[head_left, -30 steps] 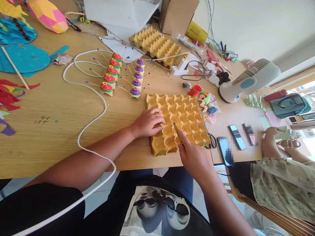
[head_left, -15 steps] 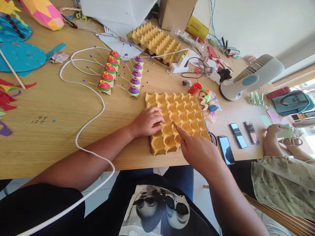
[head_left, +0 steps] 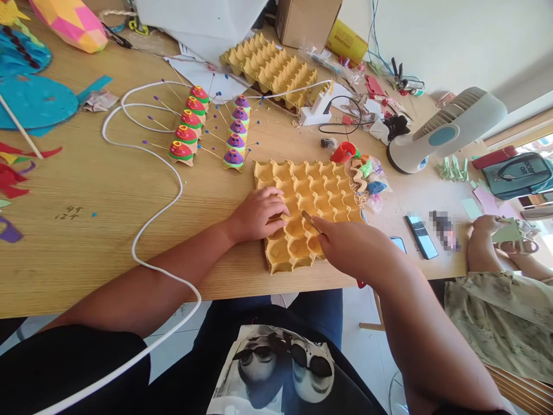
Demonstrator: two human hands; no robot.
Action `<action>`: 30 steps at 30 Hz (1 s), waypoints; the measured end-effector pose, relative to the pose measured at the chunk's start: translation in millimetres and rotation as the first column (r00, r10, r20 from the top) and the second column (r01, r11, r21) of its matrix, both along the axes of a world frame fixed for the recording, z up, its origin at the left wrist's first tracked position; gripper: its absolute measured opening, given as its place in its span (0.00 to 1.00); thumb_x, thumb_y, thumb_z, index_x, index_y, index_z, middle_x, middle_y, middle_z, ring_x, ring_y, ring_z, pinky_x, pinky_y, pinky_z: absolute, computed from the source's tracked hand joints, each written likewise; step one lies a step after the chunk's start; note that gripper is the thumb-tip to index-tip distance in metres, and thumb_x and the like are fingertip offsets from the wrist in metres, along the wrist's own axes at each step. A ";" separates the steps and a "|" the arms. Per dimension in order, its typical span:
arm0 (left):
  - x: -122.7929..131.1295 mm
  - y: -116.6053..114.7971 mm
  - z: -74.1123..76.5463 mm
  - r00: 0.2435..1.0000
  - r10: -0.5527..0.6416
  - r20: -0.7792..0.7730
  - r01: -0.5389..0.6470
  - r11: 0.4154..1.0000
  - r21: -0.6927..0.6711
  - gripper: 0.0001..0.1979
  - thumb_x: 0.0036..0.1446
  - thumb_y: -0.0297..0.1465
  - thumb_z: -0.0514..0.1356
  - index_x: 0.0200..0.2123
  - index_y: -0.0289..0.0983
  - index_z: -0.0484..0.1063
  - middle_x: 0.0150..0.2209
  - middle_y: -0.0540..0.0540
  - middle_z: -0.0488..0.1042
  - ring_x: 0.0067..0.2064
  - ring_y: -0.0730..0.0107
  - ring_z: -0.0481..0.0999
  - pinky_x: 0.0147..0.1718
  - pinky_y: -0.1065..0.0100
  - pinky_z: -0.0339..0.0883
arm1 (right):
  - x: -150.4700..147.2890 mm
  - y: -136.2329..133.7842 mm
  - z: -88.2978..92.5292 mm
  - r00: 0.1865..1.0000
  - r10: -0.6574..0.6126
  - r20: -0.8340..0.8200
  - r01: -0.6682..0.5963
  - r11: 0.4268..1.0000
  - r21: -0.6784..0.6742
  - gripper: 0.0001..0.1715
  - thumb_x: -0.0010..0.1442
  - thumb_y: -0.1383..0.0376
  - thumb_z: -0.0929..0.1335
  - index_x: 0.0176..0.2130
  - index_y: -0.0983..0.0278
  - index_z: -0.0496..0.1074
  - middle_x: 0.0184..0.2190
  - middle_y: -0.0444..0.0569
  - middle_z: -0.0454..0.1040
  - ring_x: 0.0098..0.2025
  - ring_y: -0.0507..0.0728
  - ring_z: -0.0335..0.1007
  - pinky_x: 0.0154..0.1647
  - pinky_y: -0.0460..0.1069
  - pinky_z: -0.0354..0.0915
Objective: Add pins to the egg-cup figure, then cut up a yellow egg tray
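A yellow-brown cardboard egg tray (head_left: 319, 187) lies on the table in front of me, its cups facing up. My left hand (head_left: 261, 213) rests on its left side, fingers bent over the ridges and gripping them. In my right hand (head_left: 349, 245) is a knife (head_left: 307, 217), its narrow blade pointing left and touching the tray near the middle. The fist hides most of the handle. A small red bit shows below that hand; I cannot tell whether it belongs to the knife.
Two rows of painted egg-cup caterpillars (head_left: 186, 134) (head_left: 236, 141) stand behind left. Another egg tray (head_left: 268, 66) and a power strip (head_left: 317, 109) lie farther back. A white cable (head_left: 151, 216) crosses my left arm. To the right are a fan (head_left: 436, 135), phones (head_left: 421, 236) and another person's hand (head_left: 486, 225).
My right hand and forearm have swung a little to the right and now cover most of the nearer phone. The blade stays near the same cups. My left hand has not moved.
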State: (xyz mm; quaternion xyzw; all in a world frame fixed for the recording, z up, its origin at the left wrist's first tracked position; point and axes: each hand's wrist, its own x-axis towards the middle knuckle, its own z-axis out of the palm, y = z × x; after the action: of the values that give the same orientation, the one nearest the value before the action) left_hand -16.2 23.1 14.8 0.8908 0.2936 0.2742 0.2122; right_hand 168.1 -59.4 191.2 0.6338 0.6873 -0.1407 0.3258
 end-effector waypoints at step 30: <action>0.6 1.4 0.7 1.000 -0.014 0.017 0.014 1.000 -0.021 0.09 0.63 0.38 0.62 0.42 0.42 0.79 0.43 0.45 0.82 0.63 0.50 0.68 0.59 0.50 0.62 | 22.8 -57.4 -17.3 0.987 -0.080 -0.138 0.099 0.987 0.130 0.36 0.75 0.59 0.58 0.76 0.50 0.47 0.37 0.47 0.85 0.38 0.63 0.83 0.35 0.52 0.70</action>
State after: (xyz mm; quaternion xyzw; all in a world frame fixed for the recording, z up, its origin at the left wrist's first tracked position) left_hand -15.6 24.6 15.5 0.8882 0.2885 0.2772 0.2259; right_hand 190.9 -116.8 173.9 0.6742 0.6862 -0.1496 0.2286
